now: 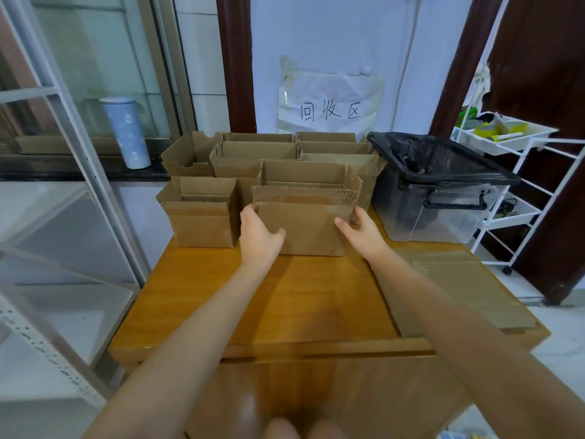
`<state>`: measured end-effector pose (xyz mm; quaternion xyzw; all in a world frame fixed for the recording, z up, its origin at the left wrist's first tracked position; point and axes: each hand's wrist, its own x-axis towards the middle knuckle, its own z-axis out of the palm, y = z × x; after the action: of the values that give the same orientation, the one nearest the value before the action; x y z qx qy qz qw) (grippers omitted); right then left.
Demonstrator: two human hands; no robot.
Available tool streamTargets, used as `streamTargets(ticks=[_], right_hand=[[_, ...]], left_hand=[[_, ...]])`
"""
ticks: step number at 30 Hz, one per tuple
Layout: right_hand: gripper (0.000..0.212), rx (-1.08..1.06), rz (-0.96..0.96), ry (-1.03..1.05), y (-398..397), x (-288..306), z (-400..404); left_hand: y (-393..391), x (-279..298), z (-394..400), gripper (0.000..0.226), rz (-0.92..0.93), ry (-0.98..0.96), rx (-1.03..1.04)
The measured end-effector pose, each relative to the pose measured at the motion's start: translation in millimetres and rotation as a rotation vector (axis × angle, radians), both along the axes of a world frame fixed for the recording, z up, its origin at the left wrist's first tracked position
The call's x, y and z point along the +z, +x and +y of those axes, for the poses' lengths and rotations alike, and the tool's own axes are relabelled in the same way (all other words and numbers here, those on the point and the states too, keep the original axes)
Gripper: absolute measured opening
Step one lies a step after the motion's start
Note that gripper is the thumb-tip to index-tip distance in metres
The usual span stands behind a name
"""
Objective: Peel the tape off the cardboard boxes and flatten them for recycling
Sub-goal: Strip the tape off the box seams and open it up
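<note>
Matt cardboard boxes (304, 228), glossy wooden table (285, 312)

wooden table (196, 299), white wall (332, 33), window (95, 58)

Bright, even indoor light, soft and diffuse. Faint arm shadows on wooden table (316, 299) at centre. Dull sheen on black bin liner (443, 160), right of centre; glare on clear plastic over wall sign (329, 99), upper centre. Strong wide-angle bending at edges; lower corners and left shelving (47, 217) blurred.

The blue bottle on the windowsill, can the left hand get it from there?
Probably not easily. The left hand holds the front box, and the blue bottle stands far left beyond a white shelf frame.
</note>
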<state>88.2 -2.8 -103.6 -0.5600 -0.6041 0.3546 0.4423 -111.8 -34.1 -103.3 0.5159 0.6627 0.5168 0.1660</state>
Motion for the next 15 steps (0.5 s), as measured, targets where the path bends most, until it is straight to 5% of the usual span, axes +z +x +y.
streamTargets(ticks=[10, 15], right_hand=[[0.046, -0.161, -0.050, 0.142, 18.1, 9.9, -45.7], [0.047, -0.213, -0.004, 0.144, 23.6, 14.4, -70.6]], left_hand=[[-13.9, 6.3, -50.3, 0.089, 0.161, 0.141, -0.178], [-13.2, -0.9, -89.1, 0.109, 0.625, 0.134, -0.390]])
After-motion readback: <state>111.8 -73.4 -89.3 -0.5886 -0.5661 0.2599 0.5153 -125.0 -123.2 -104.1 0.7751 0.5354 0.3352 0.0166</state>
